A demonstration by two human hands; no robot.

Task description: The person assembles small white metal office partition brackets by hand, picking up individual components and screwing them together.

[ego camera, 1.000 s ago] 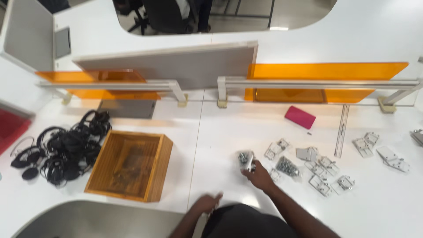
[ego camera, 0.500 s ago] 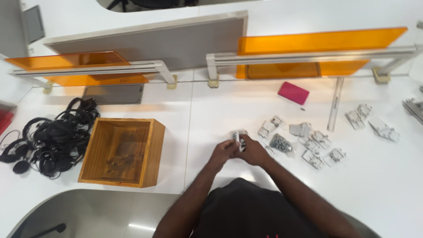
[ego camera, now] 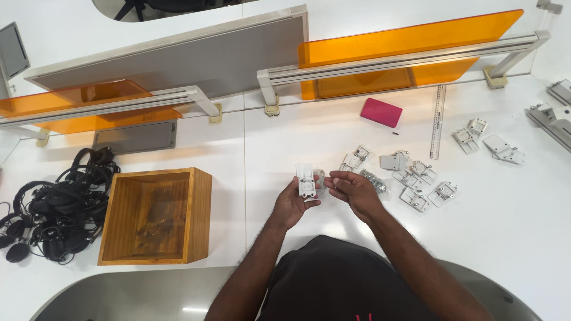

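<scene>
White counter (ego camera: 297, 137) fills the view, crossed at the far side by a grey panel (ego camera: 178, 59) and two orange screens (ego camera: 410, 41) set behind pale rails. Near the middle, the left hand (ego camera: 291, 205) grips a small white bracket (ego camera: 306, 179) upright, fingers curled round its lower part and thumb on its face. The right hand (ego camera: 354, 191) sits just beside it, fingers bent and tips drawn together close to the bracket's right edge (whether they pinch something tiny, I cannot tell). Right of the hands lies a loose cluster of similar brackets (ego camera: 416, 178), with a bag of screws (ego camera: 373, 180) at its near-left edge, touching the right hand's knuckles. Further right are two more bracket pairs (ego camera: 488, 139) and a steel ruler (ego camera: 438, 122) lying far-to-near. A pink case (ego camera: 381, 112) rests beyond the cluster. Left of the hands stands an open wooden box (ego camera: 154, 217), and beyond it, at the left edge, a tangle of black headsets (ego camera: 56, 205).
</scene>
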